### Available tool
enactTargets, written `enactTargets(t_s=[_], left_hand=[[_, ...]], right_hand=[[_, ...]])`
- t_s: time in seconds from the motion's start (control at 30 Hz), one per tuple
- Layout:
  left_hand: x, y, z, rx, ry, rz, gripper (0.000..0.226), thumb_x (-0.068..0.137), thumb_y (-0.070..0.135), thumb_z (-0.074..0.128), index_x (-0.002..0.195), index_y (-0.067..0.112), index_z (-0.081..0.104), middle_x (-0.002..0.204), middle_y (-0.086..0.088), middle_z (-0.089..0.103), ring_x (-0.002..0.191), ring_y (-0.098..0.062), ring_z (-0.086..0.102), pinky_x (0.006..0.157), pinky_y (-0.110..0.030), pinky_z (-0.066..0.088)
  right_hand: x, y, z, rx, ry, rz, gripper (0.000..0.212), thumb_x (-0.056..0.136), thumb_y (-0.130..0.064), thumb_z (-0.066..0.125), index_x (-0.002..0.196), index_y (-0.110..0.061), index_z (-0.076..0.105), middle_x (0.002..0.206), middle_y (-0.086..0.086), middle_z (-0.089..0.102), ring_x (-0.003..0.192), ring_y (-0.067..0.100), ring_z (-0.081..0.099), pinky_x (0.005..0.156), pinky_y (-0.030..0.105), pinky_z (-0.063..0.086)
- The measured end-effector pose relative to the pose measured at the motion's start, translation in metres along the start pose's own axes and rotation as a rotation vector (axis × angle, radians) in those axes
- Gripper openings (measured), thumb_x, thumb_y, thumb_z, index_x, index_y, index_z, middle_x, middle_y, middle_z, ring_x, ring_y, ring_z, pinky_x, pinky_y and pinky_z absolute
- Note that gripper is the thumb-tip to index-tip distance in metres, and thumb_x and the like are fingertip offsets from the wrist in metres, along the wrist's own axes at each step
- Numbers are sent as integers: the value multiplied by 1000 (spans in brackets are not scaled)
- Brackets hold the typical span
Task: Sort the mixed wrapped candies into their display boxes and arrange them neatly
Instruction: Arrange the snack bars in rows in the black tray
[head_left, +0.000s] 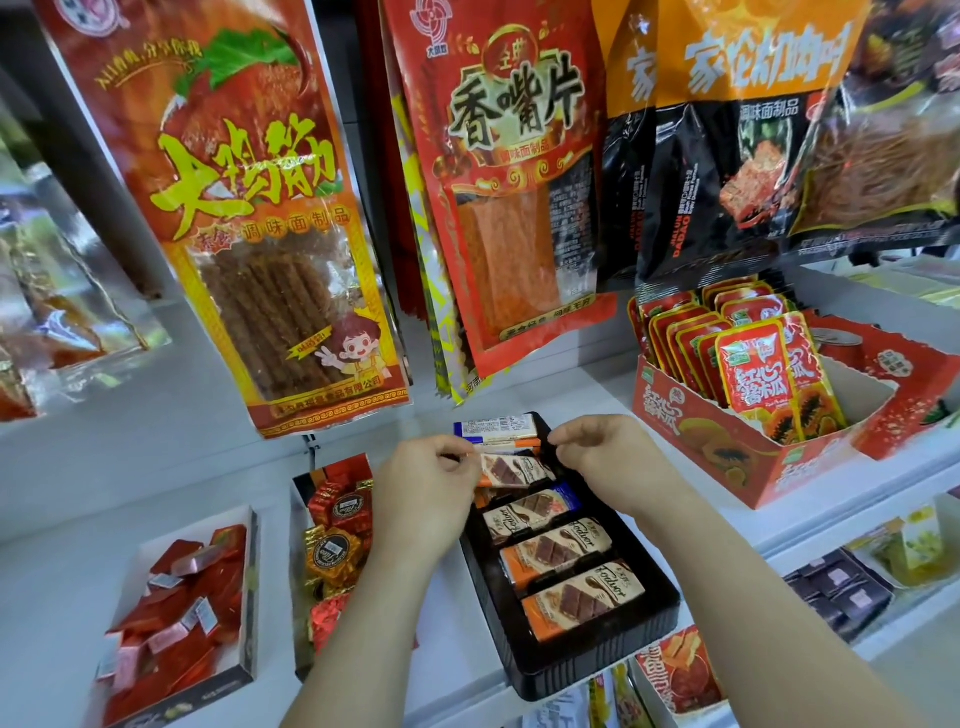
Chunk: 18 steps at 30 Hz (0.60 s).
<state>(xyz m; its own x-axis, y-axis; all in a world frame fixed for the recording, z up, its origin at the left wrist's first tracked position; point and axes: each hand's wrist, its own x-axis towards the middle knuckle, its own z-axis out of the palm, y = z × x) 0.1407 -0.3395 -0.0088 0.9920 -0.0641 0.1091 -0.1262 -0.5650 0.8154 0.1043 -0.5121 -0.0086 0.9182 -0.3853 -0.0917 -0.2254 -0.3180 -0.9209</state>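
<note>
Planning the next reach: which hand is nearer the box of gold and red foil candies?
Left. The left hand is right beside the foil candy box, at its right edge; the right hand is farther right, over the black tray. Both pinch one chocolate bar.

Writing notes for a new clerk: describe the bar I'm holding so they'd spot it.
On the white shelf, find the black tray at centre, holding a row of bars. The bar is near its far end. Alone among them, it is pinched by the left hand.
</note>
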Motion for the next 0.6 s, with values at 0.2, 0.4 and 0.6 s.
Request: enactTargets(t_s=[0.2, 0.4, 0.6], left_hand=[[-3, 1, 9, 257, -53, 91, 16, 90, 29, 62, 99, 23, 74, 89, 1, 73, 88, -20, 66, 79, -35, 54], [-4, -3, 13, 451, -28, 219, 23, 93, 34, 59, 113, 28, 70, 110, -1, 57, 100, -19, 59, 85, -30, 49], [-8, -7, 14, 532, -162, 278, 27, 97, 33, 47, 106, 26, 71, 110, 4, 51, 98, -15, 56, 80, -31, 49]], right_hand=[[7, 8, 7, -287, -41, -103, 19, 88, -14, 58, 99, -23, 70, 97, 5, 66, 93, 23, 61, 80, 28, 47], [4, 11, 8, -583, -97, -211, 25, 92, -26, 54, 114, -31, 68, 122, 5, 47, 120, 29, 41, 99, 30, 31], [-3, 9, 6, -759, -100, -236, 29, 94, -26, 51, 120, -26, 65, 129, 4, 41, 121, 28, 39, 99, 32, 39]])
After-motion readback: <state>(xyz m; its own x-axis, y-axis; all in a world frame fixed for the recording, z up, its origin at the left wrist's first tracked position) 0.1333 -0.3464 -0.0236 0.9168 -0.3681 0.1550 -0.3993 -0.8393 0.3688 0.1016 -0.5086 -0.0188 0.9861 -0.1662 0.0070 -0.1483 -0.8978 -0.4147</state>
